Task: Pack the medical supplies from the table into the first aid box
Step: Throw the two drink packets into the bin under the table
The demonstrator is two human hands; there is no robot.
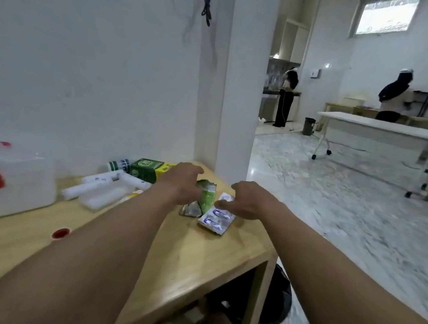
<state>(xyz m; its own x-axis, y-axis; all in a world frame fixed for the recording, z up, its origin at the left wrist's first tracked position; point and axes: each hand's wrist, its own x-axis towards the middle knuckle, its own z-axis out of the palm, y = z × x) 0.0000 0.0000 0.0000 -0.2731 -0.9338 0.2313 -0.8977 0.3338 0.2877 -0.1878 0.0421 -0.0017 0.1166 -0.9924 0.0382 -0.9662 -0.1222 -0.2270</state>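
A translucent white first aid box (9, 181) with a red cross label stands at the left of the wooden table (146, 254). My left hand (179, 182) curls around green foil pill strips (205, 197), lifting them on edge. My right hand (248, 201) hovers with fingers spread over a silver and blue blister pack (216, 221) lying flat; its thumb touches the pack's top. White gauze rolls (87, 189), a flat white packet (102, 198), a green and yellow box (149, 170) and a green-capped bottle (118, 165) lie near the wall.
A red bottle cap (61, 233) lies on the table near my left forearm. The table's right edge drops to a marble floor. A dark bin (272, 306) sits beneath the table. Two persons stand far off by a long white table (394, 128).
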